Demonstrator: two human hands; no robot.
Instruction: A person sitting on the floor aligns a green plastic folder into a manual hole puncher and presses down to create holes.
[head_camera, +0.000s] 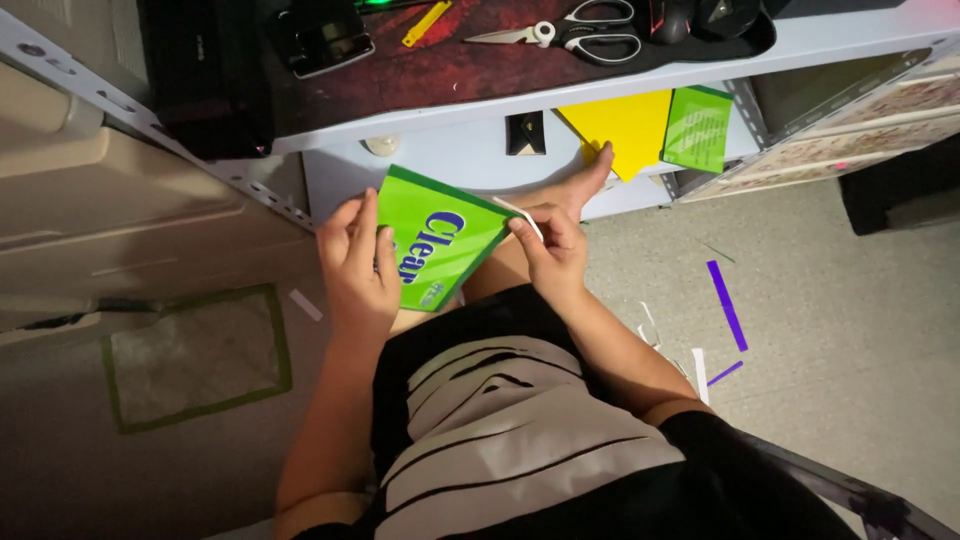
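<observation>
A: What are the largest surfaces in this view?

B: A grey floor (850, 330) fills the right and lower field. Above it runs a pale metal shelf unit (480, 150), its upper board covered by a dark red mat (450, 65).

A: What lies below the shelf on the left?

B: A clear plastic sheet edged in green tape (195, 355), flat on the floor, well apart from the hands.

A: Where is the green card?

B: The green card with blue lettering (440, 240) is held at the centre of the view, above the person's lap and just in front of the shelf edge, tilted so one corner points down.

A: How do the hands stand?

B: The left hand (355, 265) grips the card's left edge, fingers closed around it, thumb on the printed face. The right hand (550, 250) pinches the card's upper right corner, fingers drawn narrow, where a thin white strip (520, 215) lifts off.

A: And the smaller items?

B: A yellow sheet (625, 125) and a second green card (698, 128) lean on the lower shelf. Scissors (580, 35) lie on the mat, near a yellow clip (427, 22). A purple strip (727, 303) and white scraps (698, 370) lie on the floor, right of the knee.
</observation>
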